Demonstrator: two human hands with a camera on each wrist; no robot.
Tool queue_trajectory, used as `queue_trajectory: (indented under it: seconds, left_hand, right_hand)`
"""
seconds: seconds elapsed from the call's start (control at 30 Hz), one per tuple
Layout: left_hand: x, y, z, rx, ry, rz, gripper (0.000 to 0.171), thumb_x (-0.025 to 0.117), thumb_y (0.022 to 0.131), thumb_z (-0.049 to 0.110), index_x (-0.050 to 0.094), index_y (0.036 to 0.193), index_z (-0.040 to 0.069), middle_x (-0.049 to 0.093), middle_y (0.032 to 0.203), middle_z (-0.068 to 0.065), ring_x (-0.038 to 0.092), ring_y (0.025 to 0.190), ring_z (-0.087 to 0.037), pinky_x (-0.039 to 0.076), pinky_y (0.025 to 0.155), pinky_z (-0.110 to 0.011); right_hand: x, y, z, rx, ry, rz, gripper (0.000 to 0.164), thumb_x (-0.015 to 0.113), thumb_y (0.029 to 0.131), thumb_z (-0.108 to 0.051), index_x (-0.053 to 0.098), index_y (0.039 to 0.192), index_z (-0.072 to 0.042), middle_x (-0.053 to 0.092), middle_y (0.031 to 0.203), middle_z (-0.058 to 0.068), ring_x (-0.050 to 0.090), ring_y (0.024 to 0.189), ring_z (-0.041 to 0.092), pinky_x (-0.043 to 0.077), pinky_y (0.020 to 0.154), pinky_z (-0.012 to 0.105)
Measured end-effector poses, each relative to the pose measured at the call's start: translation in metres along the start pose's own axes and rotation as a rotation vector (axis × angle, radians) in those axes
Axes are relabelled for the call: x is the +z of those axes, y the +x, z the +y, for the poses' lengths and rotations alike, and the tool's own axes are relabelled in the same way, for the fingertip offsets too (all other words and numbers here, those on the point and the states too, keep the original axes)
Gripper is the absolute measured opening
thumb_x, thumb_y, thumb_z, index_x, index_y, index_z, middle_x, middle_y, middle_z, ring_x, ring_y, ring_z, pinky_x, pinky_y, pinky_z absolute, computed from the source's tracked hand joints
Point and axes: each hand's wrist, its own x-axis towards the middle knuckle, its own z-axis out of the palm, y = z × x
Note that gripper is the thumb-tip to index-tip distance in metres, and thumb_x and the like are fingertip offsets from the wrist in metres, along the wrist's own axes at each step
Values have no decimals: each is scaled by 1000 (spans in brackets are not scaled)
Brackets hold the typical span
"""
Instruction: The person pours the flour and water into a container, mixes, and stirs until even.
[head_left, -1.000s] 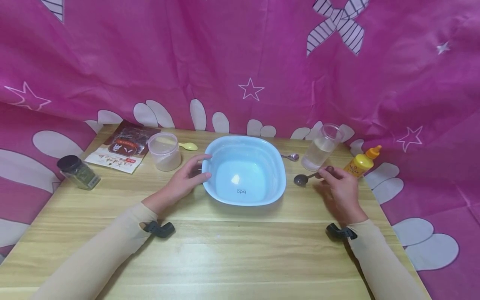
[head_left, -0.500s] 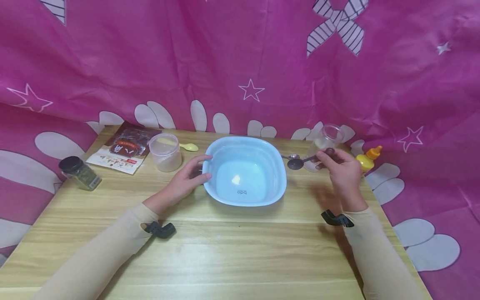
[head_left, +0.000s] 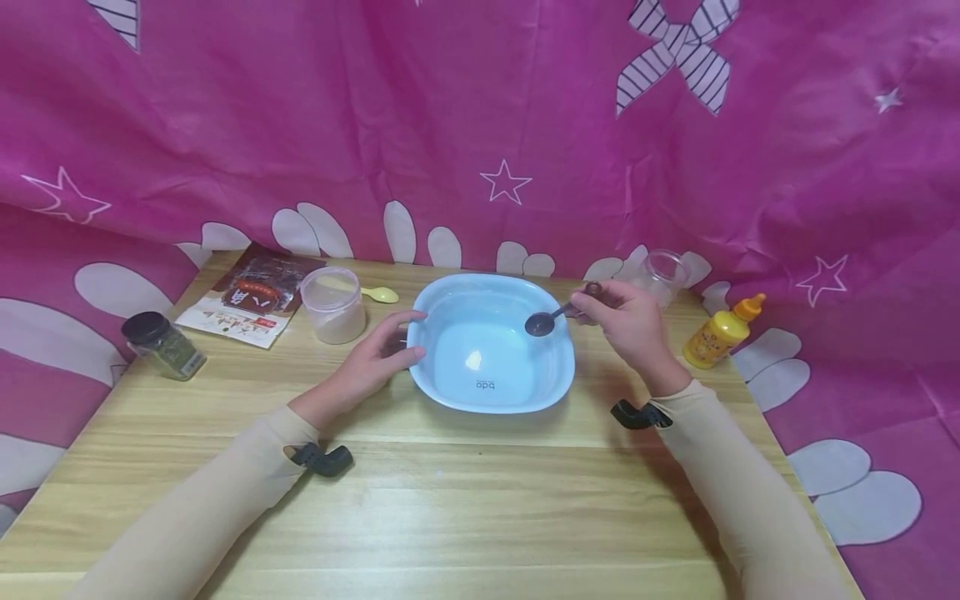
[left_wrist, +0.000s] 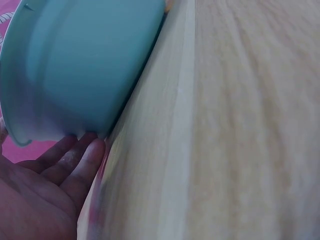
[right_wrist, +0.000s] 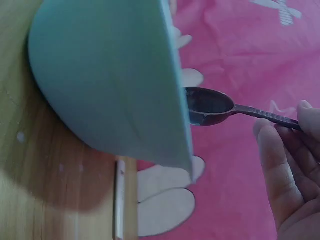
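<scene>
A light blue plastic basin (head_left: 483,400) stands on the wooden table. My left hand (head_left: 367,358) holds its left rim, thumb and index finger at the edge; in the left wrist view the other fingers (left_wrist: 82,162) touch the basin's outer wall (left_wrist: 90,65). With thumb and fingers my right hand (head_left: 630,325) pinches the handle of a dark brown measuring spoon (head_left: 540,324). The spoon's bowl is above the basin's right side, facing up. In the right wrist view the spoon (right_wrist: 212,107) shows beyond the basin's rim; its contents are hard to make out.
Behind the right hand stands a clear cup (head_left: 663,271), with a yellow squeeze bottle (head_left: 717,335) to its right. On the left are a black-lidded spice jar (head_left: 165,346), a brown-and-white packet (head_left: 251,296), a tub of white powder (head_left: 335,307) and a yellow spoon (head_left: 381,294).
The right hand has carried the dark spoon up and leftward from beside the clear cup to above the basin. The left hand and basin have stayed in place.
</scene>
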Motion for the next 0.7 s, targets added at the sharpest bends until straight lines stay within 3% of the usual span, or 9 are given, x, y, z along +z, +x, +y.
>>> queue_trajectory:
  seconds: [0.23,0.4,0.7]
  left_hand:
    - [2,0,1,-1,-26,0,60,71,108,11,49,163,10,63,147,-32,63,136,-48,60,102,-33]
    - [2,0,1,0,-26,-5,60,71,108,11,49,163,10,61,151,-33,62,139,-49,58,104,-34]
    - [1,1,0,1,-23,1,60,71,107,10,49,163,10,60,152,-31,62,139,-49,57,107,-38]
  right_hand:
    - [24,10,1,0,8,-119,18,85,98,-2,80,110,10,81,98,23,82,84,20,68,75,36]
    - [34,13,2,27,-15,-207,21,85,98,-2,79,114,11,82,99,21,82,89,20,68,77,35]
    - [46,20,5,60,-113,-308,17,85,100,-9,81,111,3,83,98,15,82,91,32,68,78,38]
